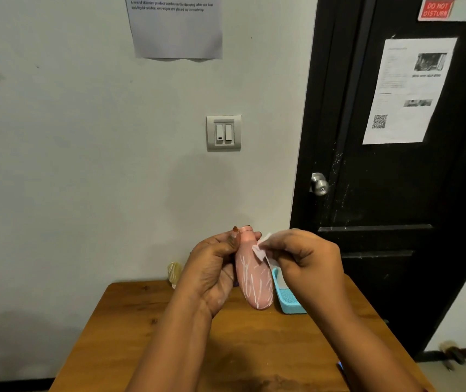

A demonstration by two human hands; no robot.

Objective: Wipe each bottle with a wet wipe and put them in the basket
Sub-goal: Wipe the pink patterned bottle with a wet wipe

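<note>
**Head view: a slippery job under way**

The rounded pink plastic bottle (254, 275), streaked with white residue, is held up above the brown wooden table (226, 349) with its cap end tilted away. It looks light and stiff-walled, though the smears probably make it slippery, so a hold round the neck and upper body seems safest. The left hand (212, 267) does that, with fingers and thumb curled round the part near the cap. The right hand (308, 261) pinches a small white wet wipe (261, 248) against the bottle's upper right side. Behind them a light blue plastic basket (289, 302) sits on the table. What looks like a pale yellowish bottle (174, 271) shows past the left hand.
</note>
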